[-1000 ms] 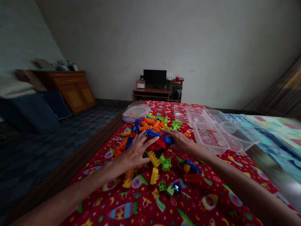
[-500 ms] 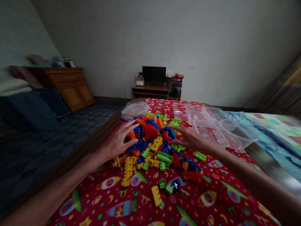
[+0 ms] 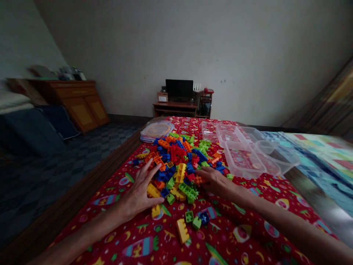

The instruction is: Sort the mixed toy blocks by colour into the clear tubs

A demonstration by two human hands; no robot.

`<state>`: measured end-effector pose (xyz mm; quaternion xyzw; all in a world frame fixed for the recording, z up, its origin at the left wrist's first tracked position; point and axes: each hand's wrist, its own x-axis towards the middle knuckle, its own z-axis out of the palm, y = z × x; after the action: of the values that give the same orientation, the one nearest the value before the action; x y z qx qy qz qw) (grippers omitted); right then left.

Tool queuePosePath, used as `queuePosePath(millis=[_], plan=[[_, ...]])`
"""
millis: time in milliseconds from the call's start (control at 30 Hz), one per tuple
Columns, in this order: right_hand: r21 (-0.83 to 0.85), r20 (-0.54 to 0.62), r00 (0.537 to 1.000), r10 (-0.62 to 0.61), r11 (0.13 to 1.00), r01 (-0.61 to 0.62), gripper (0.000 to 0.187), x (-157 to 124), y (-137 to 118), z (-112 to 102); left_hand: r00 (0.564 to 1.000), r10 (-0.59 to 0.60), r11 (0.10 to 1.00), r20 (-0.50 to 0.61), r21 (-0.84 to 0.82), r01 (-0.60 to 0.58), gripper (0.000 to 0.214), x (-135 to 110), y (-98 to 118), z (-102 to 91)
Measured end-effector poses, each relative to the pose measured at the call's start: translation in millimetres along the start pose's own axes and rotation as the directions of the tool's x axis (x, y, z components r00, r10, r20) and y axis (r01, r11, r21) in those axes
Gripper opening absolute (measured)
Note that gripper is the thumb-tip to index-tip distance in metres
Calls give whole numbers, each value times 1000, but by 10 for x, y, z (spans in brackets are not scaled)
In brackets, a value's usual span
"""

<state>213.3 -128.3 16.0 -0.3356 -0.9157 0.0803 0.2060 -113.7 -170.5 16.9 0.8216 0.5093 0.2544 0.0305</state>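
A heap of toy building bricks (image 3: 176,154) in red, blue, orange, yellow and green lies on the red printed cloth (image 3: 110,228). At the heap's left edge is my left hand (image 3: 140,193), fingers spread and thumb apart. Its fingertips reach orange bricks (image 3: 156,160), and a yellow brick (image 3: 153,190) shows between thumb and fingers. My right hand (image 3: 216,181) rests against the right side, fingers stretched inward and a little bent, beside an orange brick (image 3: 198,180). Neither hand lifts a brick. Nearer me lie a loose yellow brick (image 3: 182,230) and a few small green and blue ones.
Clear plastic containers (image 3: 245,154) stand at the right of the table. Stacked round lids (image 3: 157,130) lie at the back left. Beyond the right table edge is a bed with a patterned cover (image 3: 320,151). A desk with a monitor (image 3: 179,90) stands by the wall.
Both hands have come nearer to me along the heap's sides. The bricks at the left and right edges have shifted inward, and the heap is more compact at the front.
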Motion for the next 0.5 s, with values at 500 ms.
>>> queuePosePath(millis=[500], plan=[[211,-104,958,266,947,-241,39,1732,-21,-780,975,117,978,-190,-148,-146,40,1097,302,-331]])
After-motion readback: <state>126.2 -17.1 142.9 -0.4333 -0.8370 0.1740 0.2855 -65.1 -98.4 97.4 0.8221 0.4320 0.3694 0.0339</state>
